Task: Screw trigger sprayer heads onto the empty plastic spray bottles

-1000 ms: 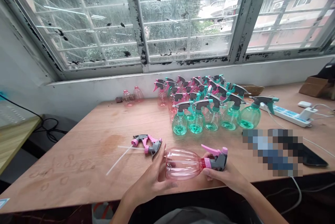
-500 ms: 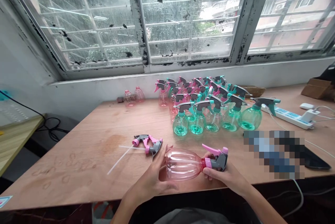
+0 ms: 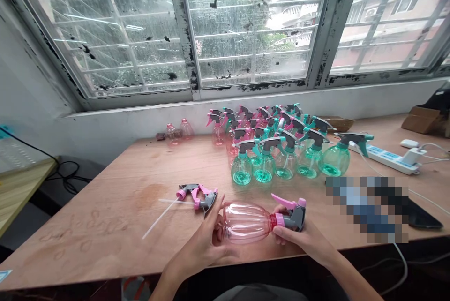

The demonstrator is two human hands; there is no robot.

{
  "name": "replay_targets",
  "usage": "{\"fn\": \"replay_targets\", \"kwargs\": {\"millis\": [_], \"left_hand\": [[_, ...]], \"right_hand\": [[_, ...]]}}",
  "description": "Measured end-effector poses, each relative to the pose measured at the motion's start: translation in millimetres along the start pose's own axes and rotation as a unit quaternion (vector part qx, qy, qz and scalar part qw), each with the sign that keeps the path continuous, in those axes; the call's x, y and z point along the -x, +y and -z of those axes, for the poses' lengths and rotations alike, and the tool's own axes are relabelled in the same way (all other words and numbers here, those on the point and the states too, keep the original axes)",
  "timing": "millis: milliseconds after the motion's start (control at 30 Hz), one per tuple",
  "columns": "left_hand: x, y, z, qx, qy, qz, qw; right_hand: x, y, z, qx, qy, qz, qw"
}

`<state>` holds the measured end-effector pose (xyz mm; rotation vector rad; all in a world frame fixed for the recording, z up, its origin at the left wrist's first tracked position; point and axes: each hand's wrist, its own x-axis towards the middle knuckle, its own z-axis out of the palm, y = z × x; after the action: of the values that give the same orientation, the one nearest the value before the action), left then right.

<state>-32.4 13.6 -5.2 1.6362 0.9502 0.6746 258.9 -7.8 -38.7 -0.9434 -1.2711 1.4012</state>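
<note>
Plywood table (image 3: 105,244) bears spray bottles (image 3: 242,169), 2 sprayer heads (image 3: 207,198).

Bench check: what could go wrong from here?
The left hand could brush the loose sprayers right beside it, and their thin tubes might snag. The pink bottle, held by both hands with the right hand near the table's front edge, could drop if it slips. The tightly packed green bottles might topple together if knocked.

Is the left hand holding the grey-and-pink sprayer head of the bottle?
No, the left hand cups the ribbed clear-pink plastic bottle body; the right hand holds the grey-and-pink sprayer head.
</note>
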Motion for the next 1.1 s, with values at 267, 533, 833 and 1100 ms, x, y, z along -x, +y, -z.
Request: {"fn": "replay_targets", "kwargs": {"millis": [267, 533, 833, 1100], "left_hand": [[1, 9, 2.2, -0.064, 0.005, 0.005, 0.998], [0, 4, 3.8, -0.085, 0.004, 0.018, 0.996], [1, 13, 2.0, -0.099, 0.001, 0.007, 0.995], [3, 6, 4.1, -0.063, -0.005, 0.006, 0.998]], "right_hand": [[1, 1, -1, -0.007, 0.003, -0.003, 1.000], [1, -2, -2, -0.017, 0.003, -0.001, 1.000], [1, 0, -1, 0.009, 0.014, 0.003, 1.000], [0, 0, -1, 0.011, -0.012, -0.006, 1.000]]}}
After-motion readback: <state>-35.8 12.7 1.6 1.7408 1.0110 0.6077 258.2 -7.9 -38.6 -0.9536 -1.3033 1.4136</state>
